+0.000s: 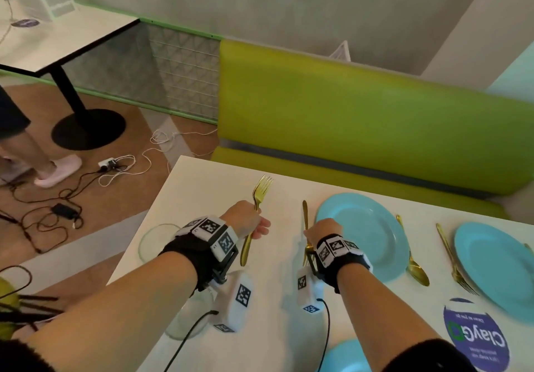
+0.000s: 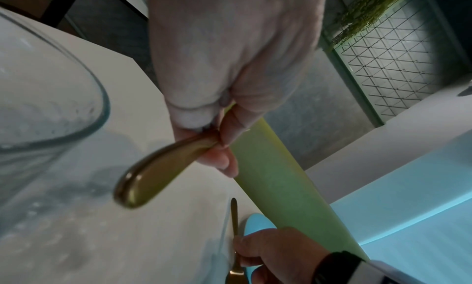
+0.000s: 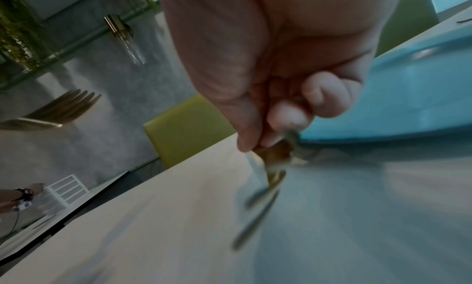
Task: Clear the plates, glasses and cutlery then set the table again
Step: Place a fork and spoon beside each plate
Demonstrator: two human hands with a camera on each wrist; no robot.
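Note:
My left hand point(image 1: 254, 222) grips a gold fork point(image 1: 261, 189) by its handle point(image 2: 153, 173), tines pointing away and raised off the white table point(image 1: 202, 186). My right hand point(image 1: 320, 231) pinches a gold knife point(image 1: 305, 214) just left of a blue plate point(image 1: 361, 233); whether the knife is off the table I cannot tell. In the right wrist view the knife handle point(image 3: 274, 159) is blurred between thumb and fingers, beside the blue plate point(image 3: 408, 96). A gold spoon point(image 1: 416, 267) lies right of that plate, with another fork point(image 1: 453, 259) and a second blue plate point(image 1: 497, 270) beyond it.
A clear glass point(image 1: 153, 241) stands near the table's left edge, and another glass point(image 1: 187, 314) sits under my left wrist. A third blue plate point(image 1: 346, 354) and a purple sticker point(image 1: 476, 340) are nearest me. A green bench point(image 1: 361, 117) runs behind the table. Cables point(image 1: 86, 186) and a person's legs point(image 1: 29, 152) are on the floor at left.

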